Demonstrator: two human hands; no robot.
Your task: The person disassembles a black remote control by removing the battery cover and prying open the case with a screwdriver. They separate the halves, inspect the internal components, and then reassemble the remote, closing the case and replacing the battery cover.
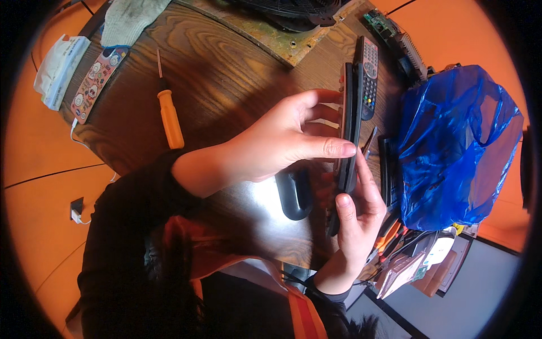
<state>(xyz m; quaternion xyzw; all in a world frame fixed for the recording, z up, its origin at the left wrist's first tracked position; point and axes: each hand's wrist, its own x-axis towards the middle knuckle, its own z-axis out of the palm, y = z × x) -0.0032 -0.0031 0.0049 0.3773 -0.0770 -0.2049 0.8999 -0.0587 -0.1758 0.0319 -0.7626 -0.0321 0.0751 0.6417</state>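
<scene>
Both hands hold a slim black remote control (354,101), turned edge-on, with a seam running along its side. My left hand (276,135) grips its left face, thumb pressed on the edge and fingers behind. Lower down, my right hand (361,220) pinches the near part between thumb and fingers. Beneath my left wrist a glossy black rounded case (295,195) lies on the wooden table (226,73). Another remote control (368,79), buttons up, rests just beyond the held one. To the left is a screwdriver (171,118) with an orange handle.
A blue plastic bag (446,152) stands at the right, with orange-handled tools (388,237) below it. At the far edge lie a stained board (282,42) and a circuit board (384,28). A patterned power strip (99,85), tissue pack (59,70) and grey glove (131,22) sit at far left.
</scene>
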